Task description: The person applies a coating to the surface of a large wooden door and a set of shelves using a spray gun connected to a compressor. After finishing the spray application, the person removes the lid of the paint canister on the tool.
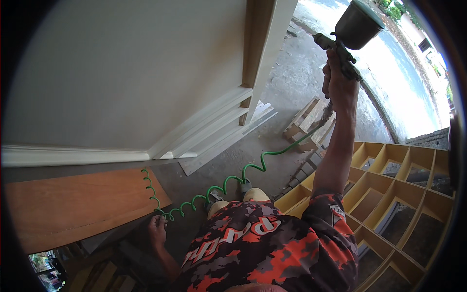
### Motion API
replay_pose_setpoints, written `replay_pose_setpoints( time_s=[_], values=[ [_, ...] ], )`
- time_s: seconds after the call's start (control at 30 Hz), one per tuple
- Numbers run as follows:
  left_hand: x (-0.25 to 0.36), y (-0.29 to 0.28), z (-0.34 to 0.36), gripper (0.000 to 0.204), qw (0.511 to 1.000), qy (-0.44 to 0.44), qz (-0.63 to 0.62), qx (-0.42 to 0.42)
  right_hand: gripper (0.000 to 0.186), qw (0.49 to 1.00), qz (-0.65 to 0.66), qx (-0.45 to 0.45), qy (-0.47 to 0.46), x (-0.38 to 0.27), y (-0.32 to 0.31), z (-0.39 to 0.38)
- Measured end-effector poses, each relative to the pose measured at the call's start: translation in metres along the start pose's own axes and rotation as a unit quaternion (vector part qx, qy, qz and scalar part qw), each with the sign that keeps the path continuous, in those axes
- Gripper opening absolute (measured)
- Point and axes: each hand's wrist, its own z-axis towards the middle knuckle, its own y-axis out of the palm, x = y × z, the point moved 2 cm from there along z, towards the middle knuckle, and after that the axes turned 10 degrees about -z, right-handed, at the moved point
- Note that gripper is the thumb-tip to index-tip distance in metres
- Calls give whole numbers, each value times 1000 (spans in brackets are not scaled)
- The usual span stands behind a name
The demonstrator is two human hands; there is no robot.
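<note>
My right hand [340,80] is raised at the upper right, its fingers wrapped round the grip of a spray gun [346,61]. A dark grey paint cup [359,25] sits on top of the gun, and its nozzle points left toward a large white panel [121,73] with a moulded edge. From the bottom of the grip a green coiled air hose [264,160] runs down and across to my left hand [158,226]. Low at the left, that hand is closed round the hose, which curls on past it over a brown board.
The brown wooden board [78,204] lies beneath the white panel. A yellowish wooden grid frame [389,187] stands close on my right. Ahead are a small wooden crate [306,119] and pale strips [228,138] on the grey floor. Bright outdoor ground lies beyond.
</note>
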Motion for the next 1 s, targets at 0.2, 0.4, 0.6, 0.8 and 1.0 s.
replay_pose_setpoints(
  time_s=[0.2, 0.4, 0.6, 0.8, 1.0],
  values=[
    [-1, 2, -5, 18, 1000, 7, -2, -4, 34, 996, -57, 51, -55, -10, 5, 0],
    [-5, -5, -7, 17, 1000, 12, -2, -9, 34, 999, -35, 8, 7, -19, 19, -29],
    [-17, -23, -3, 20, 999, 30, 27, -15, 33, 1000, -11, -12, 0, -32, 44, -68],
    [-28, -47, 2, 22, 999, 33, 34, -27, 35, 998, -30, -54, 3, -47, 71, -111],
    [-39, -75, 4, 22, 998, 36, 52, -21, 35, 996, -10, -80, -38, -55, 103, -147]
  ],
)
